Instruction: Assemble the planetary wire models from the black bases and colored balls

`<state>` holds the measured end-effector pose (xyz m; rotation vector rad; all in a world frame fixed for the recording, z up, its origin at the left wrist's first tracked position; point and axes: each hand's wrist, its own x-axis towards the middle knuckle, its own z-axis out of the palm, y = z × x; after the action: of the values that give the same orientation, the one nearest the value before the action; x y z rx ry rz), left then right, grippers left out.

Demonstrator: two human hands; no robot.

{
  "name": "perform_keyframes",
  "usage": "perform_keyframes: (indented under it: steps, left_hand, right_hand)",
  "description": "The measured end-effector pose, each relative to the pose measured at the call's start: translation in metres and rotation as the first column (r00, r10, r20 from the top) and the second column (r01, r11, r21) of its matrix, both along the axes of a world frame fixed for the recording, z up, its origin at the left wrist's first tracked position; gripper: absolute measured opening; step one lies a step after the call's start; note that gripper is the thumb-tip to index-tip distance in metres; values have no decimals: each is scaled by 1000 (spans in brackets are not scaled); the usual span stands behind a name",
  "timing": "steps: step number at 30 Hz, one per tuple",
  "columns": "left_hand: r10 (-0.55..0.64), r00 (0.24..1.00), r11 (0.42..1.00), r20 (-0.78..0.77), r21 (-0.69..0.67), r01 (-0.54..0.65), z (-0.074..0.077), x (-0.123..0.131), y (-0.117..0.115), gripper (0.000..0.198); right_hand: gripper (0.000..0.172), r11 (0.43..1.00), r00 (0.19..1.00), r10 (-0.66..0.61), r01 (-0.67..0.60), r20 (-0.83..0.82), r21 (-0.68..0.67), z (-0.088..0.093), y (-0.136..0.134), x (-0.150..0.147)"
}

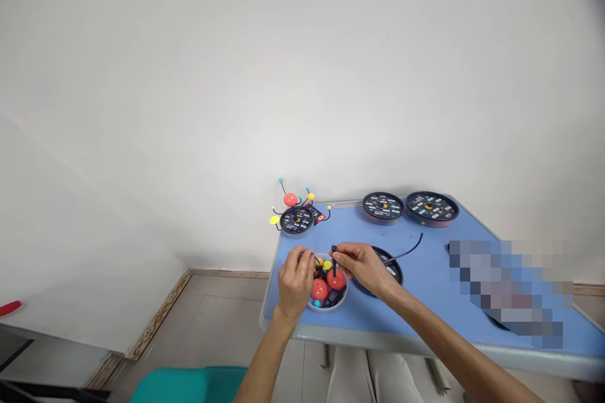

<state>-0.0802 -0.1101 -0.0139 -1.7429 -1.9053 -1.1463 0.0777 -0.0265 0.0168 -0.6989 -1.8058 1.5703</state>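
Clear plastic round tub (327, 309), near edge of blue table (425, 277), holding glossy red balls (319, 290). Above it: slim straight black rod (334, 266), blocky head uppermost, long axis near vertical, pinched in right hand (363, 266). Left hand (295, 278): fingers bunched (contents, if any, cannot be told). Beyond: two round black printed bases (383, 206).

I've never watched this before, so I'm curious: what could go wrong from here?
The slim black rod in the right-hand fingers could slip and get lost among the dark parts in the round clear plastic bowl.

The right wrist, overlapping the round black tray in view, might bump the long, curved dark rod.

The round black model with coloured balls stands near the blue tabletop's left edge; a knock might topple it.
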Motion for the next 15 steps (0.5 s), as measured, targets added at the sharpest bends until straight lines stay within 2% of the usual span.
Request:
perform_keyframes:
  steps: [2, 4, 6, 8, 9, 11, 15]
  left_hand:
    - [12, 980, 993, 198, 111, -35, 4, 1, 3, 23]
    - [-20, 908, 989, 418, 140, -42, 13, 5, 4, 23]
    - [-78, 764, 996, 640, 88, 28, 22, 10, 3, 25]
    - [-123, 586, 987, 801, 38, 155, 30, 15, 0, 27]
    - [-132, 511, 977, 849, 25, 211, 32, 18, -3, 28]
    - [-136, 409, 961, 902, 20, 276, 35, 23, -8, 30]
    - [-133, 288, 955, 948, 45, 293, 35, 31, -15, 33]
  right_hand:
    - [34, 1000, 1000, 2, -2, -5, -4, 1, 0, 0]
    - [33, 1000, 1000, 1, -2, -19, -5, 3, 0, -1]
    - [31, 1000, 999, 8, -8, -43, -3, 5, 1, -3]
    - [29, 999, 997, 31, -32, -75, -7, 8, 1, -5]
    - [28, 999, 994, 51, -52, -93, -13, 9, 1, -6]
    - [31, 994, 987, 94, -100, -131, -41, 12, 1, -9]
    - [37, 979, 967, 162, -183, -196, -93, 15, -4, -11]
